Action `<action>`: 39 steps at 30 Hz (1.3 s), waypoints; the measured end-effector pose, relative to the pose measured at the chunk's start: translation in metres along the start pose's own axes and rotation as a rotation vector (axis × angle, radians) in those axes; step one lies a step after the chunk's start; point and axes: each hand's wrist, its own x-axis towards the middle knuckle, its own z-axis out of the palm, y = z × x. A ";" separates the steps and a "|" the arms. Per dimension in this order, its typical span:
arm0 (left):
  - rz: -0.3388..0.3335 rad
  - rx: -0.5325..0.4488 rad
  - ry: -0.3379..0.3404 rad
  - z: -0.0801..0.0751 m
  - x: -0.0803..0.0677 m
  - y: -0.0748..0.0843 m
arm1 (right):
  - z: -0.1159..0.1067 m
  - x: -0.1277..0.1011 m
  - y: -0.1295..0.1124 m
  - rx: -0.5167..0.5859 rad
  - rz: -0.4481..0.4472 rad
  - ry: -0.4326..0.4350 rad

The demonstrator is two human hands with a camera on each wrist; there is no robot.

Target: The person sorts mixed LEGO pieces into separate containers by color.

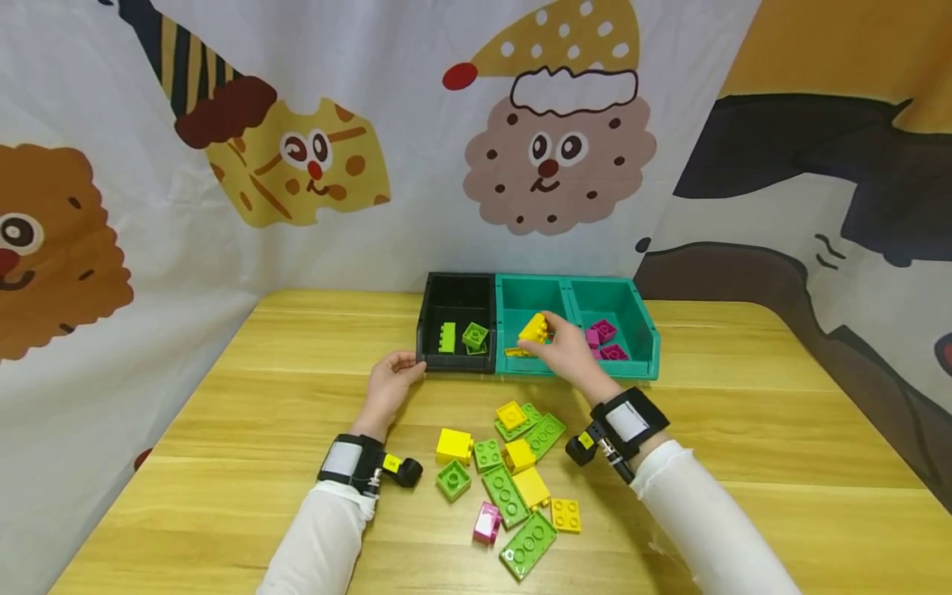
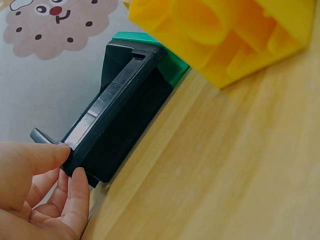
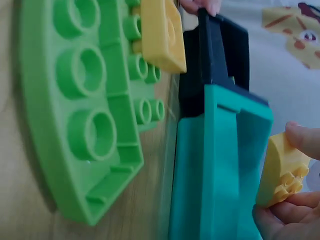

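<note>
Both hands busy: left hand [image 1: 388,382] grips black bin [image 1: 455,301] (corner), right hand [image 1: 568,351] pinches yellow brick [image 1: 534,328].

Studded yellow brick [image 1: 534,328], tilted, above the teal bin's [image 1: 521,368] left compartment.

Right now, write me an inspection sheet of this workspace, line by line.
Surface: light wooden table, bare apart from bins and bricks.
Job's things: yellow plastic building brick held over the left compartment of the teal plastic bin; magenta bricks in its right compartment; black plastic bin holding green bricks.
Clutter: loose pile of green, yellow and one pink brick in front of the bins.
Grippers: right hand pinches the yellow brick; left hand grips the black bin's front left corner.
Cables: nothing seen.
Surroundings: cartoon-printed fabric backdrop behind and beside the table.
</note>
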 end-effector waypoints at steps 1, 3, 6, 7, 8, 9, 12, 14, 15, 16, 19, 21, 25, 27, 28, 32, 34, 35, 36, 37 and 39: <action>-0.003 -0.006 -0.001 0.000 0.000 0.000 | 0.001 0.002 0.001 0.003 0.008 0.001; -0.004 -0.011 -0.002 0.001 0.000 0.000 | 0.002 0.006 0.004 0.010 0.025 0.003; -0.004 -0.013 -0.001 0.001 -0.001 0.000 | 0.005 0.011 0.007 0.022 0.043 0.004; -0.004 -0.012 -0.001 0.001 -0.001 0.000 | 0.007 0.013 0.008 0.024 0.048 0.001; -0.003 -0.012 -0.001 0.000 -0.001 0.000 | 0.009 0.015 0.008 0.020 0.052 0.000; -0.002 -0.012 -0.001 0.000 -0.001 0.001 | 0.010 0.017 0.009 0.020 0.059 -0.002; 0.000 -0.011 -0.002 0.000 -0.001 0.001 | 0.014 0.023 0.007 0.039 0.106 -0.009; -0.001 -0.008 -0.002 -0.001 -0.001 0.001 | 0.015 0.028 0.005 0.046 0.131 -0.010; -0.001 -0.005 -0.001 -0.001 -0.001 0.001 | 0.016 0.030 0.005 0.046 0.140 -0.011; -0.002 -0.001 0.000 -0.001 0.000 0.000 | 0.017 0.033 0.004 0.038 0.146 -0.009; -0.003 0.001 0.001 -0.001 0.000 0.000 | 0.020 0.039 0.004 -0.015 0.141 0.002; -0.001 0.004 0.000 -0.001 0.000 0.000 | 0.022 0.042 0.004 -0.061 0.146 0.006; -0.002 0.008 0.000 -0.001 0.000 0.000 | 0.027 0.046 0.006 -0.137 0.172 -0.010; -0.005 0.011 0.000 0.000 -0.001 0.001 | 0.028 0.046 0.008 -0.170 0.178 -0.022; -0.008 0.006 0.000 0.000 -0.001 0.001 | 0.029 0.046 0.008 -0.188 0.175 -0.029; -0.013 -0.001 0.001 0.000 -0.002 0.002 | 0.030 0.046 0.010 -0.254 0.144 -0.048; -0.016 -0.002 0.002 0.000 -0.001 0.002 | 0.030 0.046 0.010 -0.275 0.131 -0.058; -0.016 -0.001 0.002 0.000 -0.001 0.002 | 0.030 0.047 0.010 -0.281 0.129 -0.062; -0.016 0.001 0.002 0.000 -0.001 0.002 | 0.031 0.047 0.010 -0.292 0.124 -0.067; -0.018 -0.001 0.001 0.000 0.000 0.002 | 0.031 0.047 0.010 -0.300 0.125 -0.074; -0.014 0.001 0.002 -0.001 0.000 0.001 | 0.033 0.048 0.010 -0.324 0.121 -0.087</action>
